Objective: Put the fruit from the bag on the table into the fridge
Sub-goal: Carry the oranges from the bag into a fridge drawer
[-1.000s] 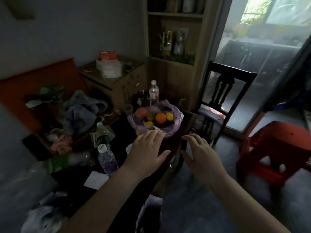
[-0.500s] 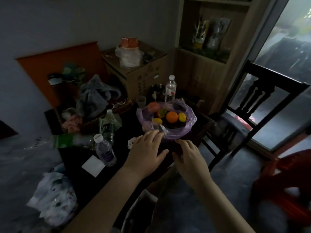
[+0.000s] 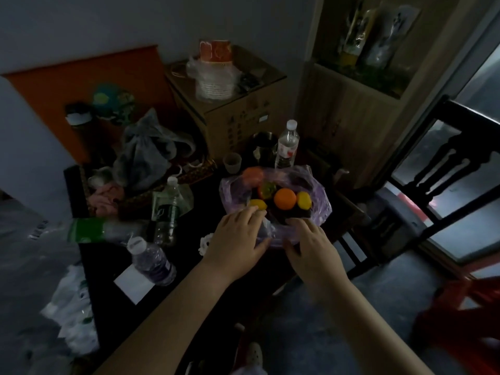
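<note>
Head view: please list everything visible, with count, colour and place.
bag: 1, purple, on table
orange: 1, orange, in bag
yellow fruits: 2, yellow, in bag beside orange
red fruits: 2, reddish, in bag, behind orange
bottles: 4, clear, one behind bag, others left
cup: 1, pale, behind bag
table: 1, dark, under bag
box: 1, brown, behind table
chair: 1, black, right of table
stool: 1, red, lower right
left hand: 1, at bag's near rim, fingers straight
right hand: 1, at bag's near rim

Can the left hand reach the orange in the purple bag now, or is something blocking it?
Probably yes. The left hand is at the near rim of the purple bag, which lies open; the orange sits uncovered just past a yellow fruit.
</note>
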The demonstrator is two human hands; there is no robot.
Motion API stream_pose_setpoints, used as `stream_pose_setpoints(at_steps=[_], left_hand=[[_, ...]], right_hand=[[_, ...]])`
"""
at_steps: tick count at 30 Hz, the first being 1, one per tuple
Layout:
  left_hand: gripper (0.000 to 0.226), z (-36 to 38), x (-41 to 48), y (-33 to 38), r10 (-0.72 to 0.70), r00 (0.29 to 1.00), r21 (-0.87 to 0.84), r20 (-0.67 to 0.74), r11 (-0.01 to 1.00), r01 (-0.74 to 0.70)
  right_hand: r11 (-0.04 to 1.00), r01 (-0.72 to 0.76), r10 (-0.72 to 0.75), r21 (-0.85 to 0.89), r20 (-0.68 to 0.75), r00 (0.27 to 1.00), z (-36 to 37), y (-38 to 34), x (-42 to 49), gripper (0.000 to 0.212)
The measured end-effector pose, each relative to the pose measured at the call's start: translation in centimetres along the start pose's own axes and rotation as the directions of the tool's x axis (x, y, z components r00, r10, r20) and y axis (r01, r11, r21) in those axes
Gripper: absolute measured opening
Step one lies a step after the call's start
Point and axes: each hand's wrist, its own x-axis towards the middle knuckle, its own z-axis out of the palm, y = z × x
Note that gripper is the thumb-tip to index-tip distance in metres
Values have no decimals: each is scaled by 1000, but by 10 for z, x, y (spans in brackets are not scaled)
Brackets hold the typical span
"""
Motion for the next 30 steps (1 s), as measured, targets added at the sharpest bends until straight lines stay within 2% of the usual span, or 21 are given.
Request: stream_pose_setpoints(at_steps=[5,11,16,20,30], left_hand=[[59,12,35,-6,-7,1000,-25,23,1000,7],[59,33,58,-6,-91,992,-36,90,995,95],[59,44,71,-7,-154,984,-26,92,987,157],[57,52,80,-12,-182,979,-40,91,982,186],[64,85,126,-30,-251,940,-49,230,962,269]], right_hand=[[999,6,-2,-36,89,996,6,27,33,50],[997,30,-16,-71,188,982,16,63,72,49],[993,106,-91,-43,255,963,26,86,104,46],[989,141,-122,-48,288,950,31,93,119,44],[986,145,-101,-86,384,918,48,101,158,43]])
